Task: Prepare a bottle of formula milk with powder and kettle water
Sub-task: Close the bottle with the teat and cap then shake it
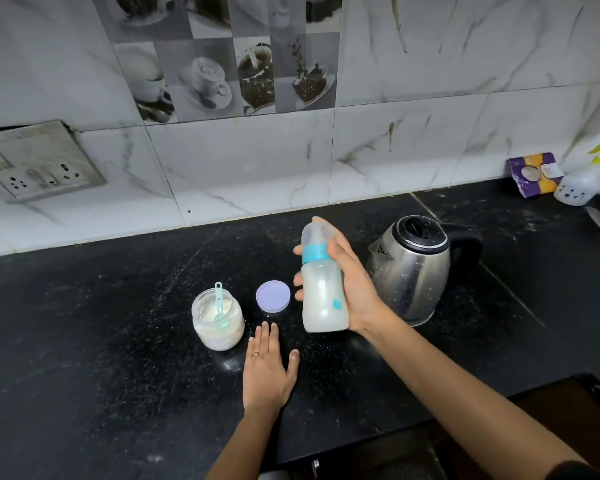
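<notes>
Left hand (pixel 268 367) rests flat on black speckled counter (pixel 84 341) below marble-tiled wall (pixel 239 161).

Bottle (pixel 323 289): cloudy white body, turquoise collar; jar (pixel 218 320): clear, holding cream powder and a mint scoop (pixel 219 303). Lid (pixel 273 296): lilac; kettle (pixel 409 268): brushed steel, black handle; desk (pixel 101 323): black, white-speckled.

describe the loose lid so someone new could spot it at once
Start at the steel kettle on the black counter. Left of it, between the held bottle and the open powder jar, lies the lid: the only flat, round, lilac thing there.
</notes>
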The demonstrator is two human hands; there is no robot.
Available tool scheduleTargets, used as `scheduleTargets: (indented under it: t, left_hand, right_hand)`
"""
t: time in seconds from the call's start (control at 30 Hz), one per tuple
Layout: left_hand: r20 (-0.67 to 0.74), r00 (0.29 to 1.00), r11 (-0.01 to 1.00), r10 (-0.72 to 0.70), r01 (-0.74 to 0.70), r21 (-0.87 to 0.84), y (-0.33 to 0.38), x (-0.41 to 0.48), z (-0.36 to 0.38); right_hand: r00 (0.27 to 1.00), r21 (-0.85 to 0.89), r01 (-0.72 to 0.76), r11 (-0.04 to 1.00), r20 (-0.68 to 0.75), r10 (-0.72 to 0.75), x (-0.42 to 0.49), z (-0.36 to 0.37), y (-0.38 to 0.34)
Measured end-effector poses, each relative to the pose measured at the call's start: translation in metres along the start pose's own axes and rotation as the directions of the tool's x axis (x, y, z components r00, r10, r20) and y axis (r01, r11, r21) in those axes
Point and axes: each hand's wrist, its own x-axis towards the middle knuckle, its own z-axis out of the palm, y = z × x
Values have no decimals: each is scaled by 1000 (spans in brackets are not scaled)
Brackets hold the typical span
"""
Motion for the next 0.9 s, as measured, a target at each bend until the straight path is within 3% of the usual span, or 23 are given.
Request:
scheduleTargets:
  t: [0.13, 0.33, 0.47, 0.57, 0.73, 0.8, 0.9]
  left_hand:
    - [4, 1000, 1000, 0, 0, 3, 1, 0, -1]
    - [14, 1000, 1000, -1, 1, -1, 1, 1, 0]
    - [4, 1000, 1000, -3, 3, -11, 0, 1, 0]
    - [6, 1000, 1000, -2, 2, -9, 1, 0, -1]
    - [2, 1000, 1000, 4, -4, -13, 2, 0, -4]
    - [2, 1000, 1000, 2, -2, -8, 2, 0, -4]
    - [-5, 1000, 1000, -2, 2, -24, 3, 0, -4]
  right_hand:
    - [963, 389, -51, 920, -224, 148, 12, 3, -2]
    - [936, 450, -323, 833, 22, 351, 10, 0, -11]
    - [892, 713, -193, 674, -158, 423, 20, 6, -16]
    - [843, 703, -185, 687, -245, 478, 23, 4, -18]
    - [861, 649, -195, 735, -246, 446, 24, 3, -20]
    - [886, 647, -221, 730, -178, 427, 24, 2, -21]
    - [921, 575, -378, 725, 150, 360, 22, 2, -21]
